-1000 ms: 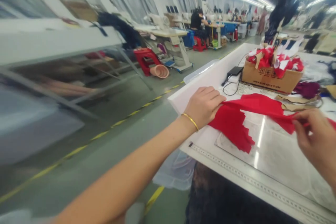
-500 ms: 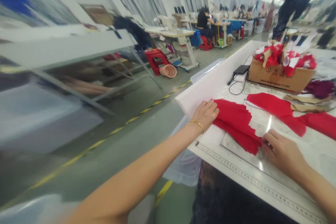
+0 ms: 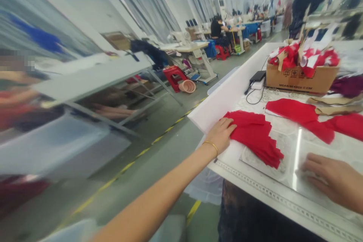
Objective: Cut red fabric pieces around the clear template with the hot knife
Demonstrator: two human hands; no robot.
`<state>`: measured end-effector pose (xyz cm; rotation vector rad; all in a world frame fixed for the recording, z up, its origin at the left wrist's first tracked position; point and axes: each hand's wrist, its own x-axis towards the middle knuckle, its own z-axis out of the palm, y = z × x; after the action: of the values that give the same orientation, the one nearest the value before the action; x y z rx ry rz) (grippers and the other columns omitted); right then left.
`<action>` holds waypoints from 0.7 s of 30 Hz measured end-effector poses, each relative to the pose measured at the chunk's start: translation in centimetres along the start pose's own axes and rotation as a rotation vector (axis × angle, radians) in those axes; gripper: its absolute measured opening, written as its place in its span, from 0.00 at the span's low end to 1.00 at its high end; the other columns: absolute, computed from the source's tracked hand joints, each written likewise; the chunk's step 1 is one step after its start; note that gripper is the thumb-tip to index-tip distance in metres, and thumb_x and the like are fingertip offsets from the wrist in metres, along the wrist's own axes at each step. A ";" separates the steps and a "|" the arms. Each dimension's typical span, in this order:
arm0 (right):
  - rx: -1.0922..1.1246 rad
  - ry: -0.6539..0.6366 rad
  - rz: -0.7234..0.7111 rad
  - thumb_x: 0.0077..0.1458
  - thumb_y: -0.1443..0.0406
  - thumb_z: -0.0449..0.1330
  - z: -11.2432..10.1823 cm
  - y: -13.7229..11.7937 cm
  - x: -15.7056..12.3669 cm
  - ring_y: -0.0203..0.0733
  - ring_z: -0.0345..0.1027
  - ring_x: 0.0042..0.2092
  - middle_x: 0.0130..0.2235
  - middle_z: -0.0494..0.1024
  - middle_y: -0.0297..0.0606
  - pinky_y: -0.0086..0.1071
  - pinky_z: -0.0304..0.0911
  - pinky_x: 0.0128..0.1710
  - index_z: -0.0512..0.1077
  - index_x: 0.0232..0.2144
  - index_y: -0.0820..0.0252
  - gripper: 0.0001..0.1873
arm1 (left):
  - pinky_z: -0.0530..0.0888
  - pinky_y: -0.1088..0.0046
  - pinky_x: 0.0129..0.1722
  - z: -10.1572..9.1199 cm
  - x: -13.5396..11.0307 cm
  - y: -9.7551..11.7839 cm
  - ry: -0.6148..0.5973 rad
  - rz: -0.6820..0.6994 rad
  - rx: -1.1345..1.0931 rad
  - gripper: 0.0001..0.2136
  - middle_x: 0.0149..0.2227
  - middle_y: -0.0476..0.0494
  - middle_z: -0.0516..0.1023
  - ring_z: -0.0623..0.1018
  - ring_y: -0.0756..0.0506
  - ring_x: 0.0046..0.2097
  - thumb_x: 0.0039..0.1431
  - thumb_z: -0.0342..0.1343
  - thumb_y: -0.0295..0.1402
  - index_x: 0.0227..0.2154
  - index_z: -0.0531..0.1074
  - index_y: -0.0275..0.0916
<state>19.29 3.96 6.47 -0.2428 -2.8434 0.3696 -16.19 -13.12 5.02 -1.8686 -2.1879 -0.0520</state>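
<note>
My left hand lies with curled fingers over the left edge of a folded stack of red cloth, pressing it to the white table. The stack has a jagged, stepped edge and sits partly on a clear plastic sheet. My right hand rests flat and empty on the plastic, near the front right. A separate long red cloth piece lies beyond it, apart from the stack. A gold bangle circles my left wrist.
A cardboard box of red and white cloth pieces stands at the back of the table, beside a black power adapter with cables. Tan strips and purple cloth lie right. A metal rule runs along the front edge.
My right hand has let go of the red cloth and moved to the front right. The red cloth under my left hand now lies in a tidier folded stack.
</note>
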 end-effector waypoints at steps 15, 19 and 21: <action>-0.413 0.197 0.460 0.65 0.60 0.53 -0.8 11.0 -7.1 0.59 0.65 0.64 0.64 0.69 0.54 0.52 0.66 0.60 0.68 0.59 0.64 0.24 | 0.72 0.50 0.62 0.8 4.3 -0.3 -0.038 0.083 -0.218 0.28 0.61 0.33 0.71 0.72 0.33 0.62 0.70 0.43 0.52 0.58 0.71 0.36; -0.331 0.210 0.523 0.66 0.60 0.51 -0.9 12.2 -7.3 0.56 0.69 0.60 0.60 0.75 0.50 0.54 0.63 0.61 0.70 0.57 0.60 0.21 | 0.76 0.55 0.57 -0.5 7.9 5.1 0.084 0.327 -0.252 0.17 0.58 0.36 0.73 0.75 0.37 0.58 0.72 0.46 0.41 0.54 0.72 0.39; -0.290 0.244 0.530 0.66 0.60 0.52 -1.2 12.4 -7.5 0.54 0.73 0.54 0.54 0.79 0.49 0.51 0.65 0.58 0.72 0.54 0.61 0.19 | 0.79 0.59 0.53 -1.0 10.0 9.2 0.197 0.478 -0.251 0.14 0.55 0.34 0.75 0.77 0.39 0.54 0.72 0.46 0.36 0.51 0.73 0.38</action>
<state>28.42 14.58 2.45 -1.0307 -2.5435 0.0143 -8.37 -2.11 6.87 -2.3604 -1.6210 -0.4137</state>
